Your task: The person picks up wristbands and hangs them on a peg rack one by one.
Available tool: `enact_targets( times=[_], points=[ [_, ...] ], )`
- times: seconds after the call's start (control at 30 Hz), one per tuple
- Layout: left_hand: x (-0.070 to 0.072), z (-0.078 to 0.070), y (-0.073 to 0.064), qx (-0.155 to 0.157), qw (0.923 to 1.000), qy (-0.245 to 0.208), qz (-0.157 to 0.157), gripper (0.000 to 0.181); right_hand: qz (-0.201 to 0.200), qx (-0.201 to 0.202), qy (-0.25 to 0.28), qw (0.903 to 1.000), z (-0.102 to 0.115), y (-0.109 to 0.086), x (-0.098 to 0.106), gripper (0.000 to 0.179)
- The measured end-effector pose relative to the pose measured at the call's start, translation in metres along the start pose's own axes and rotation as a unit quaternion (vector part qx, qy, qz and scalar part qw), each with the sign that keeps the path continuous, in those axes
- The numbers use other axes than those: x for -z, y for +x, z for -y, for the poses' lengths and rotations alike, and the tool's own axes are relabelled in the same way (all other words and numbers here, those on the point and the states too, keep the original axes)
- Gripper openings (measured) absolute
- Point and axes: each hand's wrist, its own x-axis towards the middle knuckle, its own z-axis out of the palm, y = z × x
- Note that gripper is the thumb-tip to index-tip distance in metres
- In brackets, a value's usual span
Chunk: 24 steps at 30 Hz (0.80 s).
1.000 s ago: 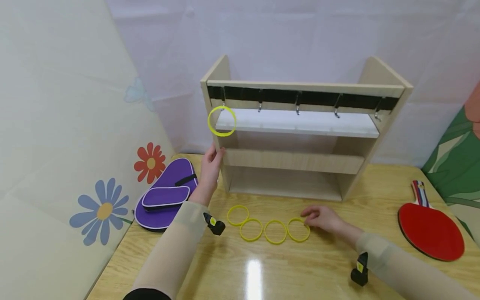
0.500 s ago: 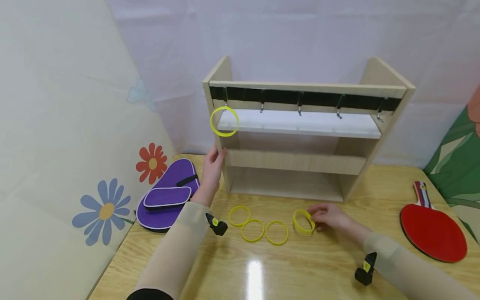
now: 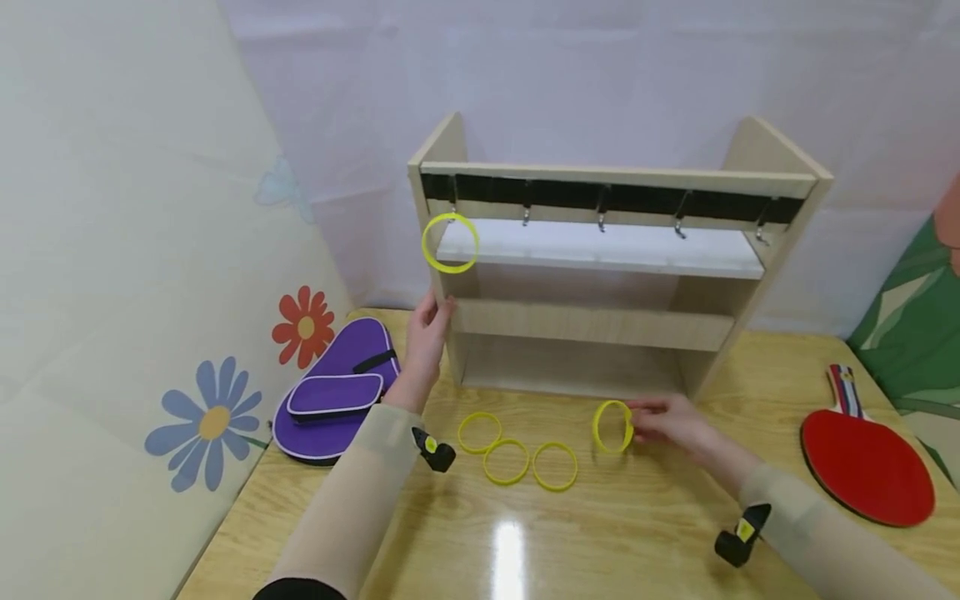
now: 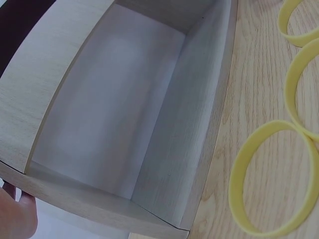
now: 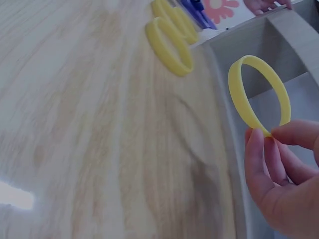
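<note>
Fingers (image 5: 255,159) of our right hand (image 3: 670,422) pinch a yellow ring (image 5: 237,94) just off the surface (image 3: 615,533), three loose rings (image 4: 236,191) to their left, our left hand (image 3: 424,340) gripping the rack (image 3: 592,323); we'd call this pick-up, next likely needing a steady lift toward a bare hook (image 3: 601,221) above them.

Yellow rings (image 5: 239,94), pale wood-grained rack (image 3: 592,322) with black strip (image 3: 564,193); purple case (image 3: 335,393) edged white; red paddle (image 3: 866,467), handle (image 3: 846,390) seemingly striped.
</note>
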Motion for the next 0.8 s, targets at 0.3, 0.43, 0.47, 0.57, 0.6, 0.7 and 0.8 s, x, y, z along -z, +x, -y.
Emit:
enact_targets(
  times=[0.3, 0.43, 0.47, 0.57, 0.6, 0.7, 0.8],
  points=[
    [-0.001, 0.002, 0.002, 0.006, 1.0000, -0.007, 0.004, 0.048, 0.006, 0.009, 0.068, 0.9976, 0.008, -0.001, 0.003, 0.048],
    [-0.001, 0.002, 0.004, 0.000, 0.9999, -0.009, 0.007, 0.049, -0.006, -0.002, 0.100, 0.9949, 0.020, -0.003, -0.002, 0.037],
    [-0.002, 0.002, 0.004, -0.002, 0.9999, -0.009, 0.008, 0.049, -0.004, 0.001, 0.112, 0.9937, 0.023, -0.004, -0.002, 0.032],
    [-0.002, 0.002, 0.005, -0.001, 0.9999, -0.008, 0.008, 0.049, 0.005, 0.009, 0.137, 0.9905, 0.033, -0.006, -0.002, 0.020],
    [-0.002, 0.003, 0.004, 0.001, 1.0000, -0.007, 0.007, 0.049, 0.009, 0.014, 0.142, 0.9898, 0.036, -0.007, -0.002, 0.022],
    [-0.001, 0.004, 0.004, 0.010, 0.9999, -0.006, 0.003, 0.049, 0.018, 0.028, 0.152, 0.9879, 0.046, -0.008, -0.004, 0.027],
    [0.000, 0.004, 0.004, 0.016, 0.9999, -0.006, 0.001, 0.049, 0.020, 0.045, 0.147, 0.9879, 0.059, -0.009, -0.005, 0.026]
  ],
)
